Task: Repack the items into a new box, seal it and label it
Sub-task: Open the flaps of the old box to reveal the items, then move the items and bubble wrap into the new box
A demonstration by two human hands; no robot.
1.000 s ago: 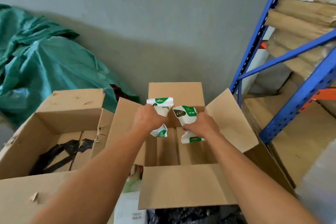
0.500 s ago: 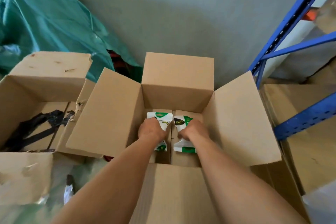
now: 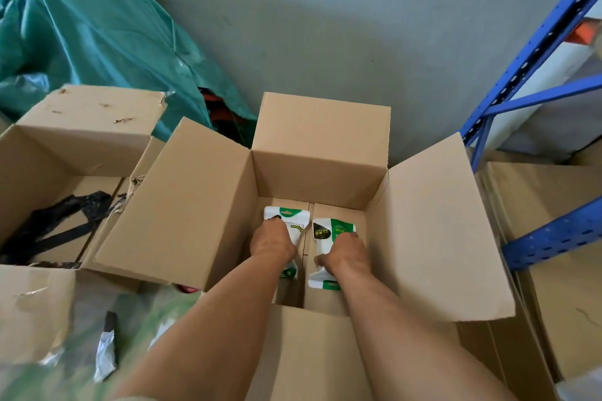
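A new cardboard box (image 3: 322, 143) stands open in front of me with all flaps spread. Both my hands are down inside it, near the bottom. My left hand (image 3: 272, 239) grips a white and green pouch (image 3: 286, 216) on the left half of the floor. My right hand (image 3: 345, 252) grips a second white and green pouch (image 3: 327, 231) on the right half. The two pouches lie side by side, a little apart. My hands cover their middles. To the left stands the old, torn cardboard box (image 3: 88, 133), open, with black plastic (image 3: 58, 221) inside.
A green tarpaulin (image 3: 91, 26) is heaped against the grey wall at the back left. Blue shelving (image 3: 534, 52) rises at the right, with flat cardboard (image 3: 553, 257) stacked below it. A small foil and black object (image 3: 106, 348) lies on plastic sheeting at the lower left.
Both hands have gone down from above the box rim to its bottom, carrying the two pouches with them. My view has tipped downward and closer to the box.
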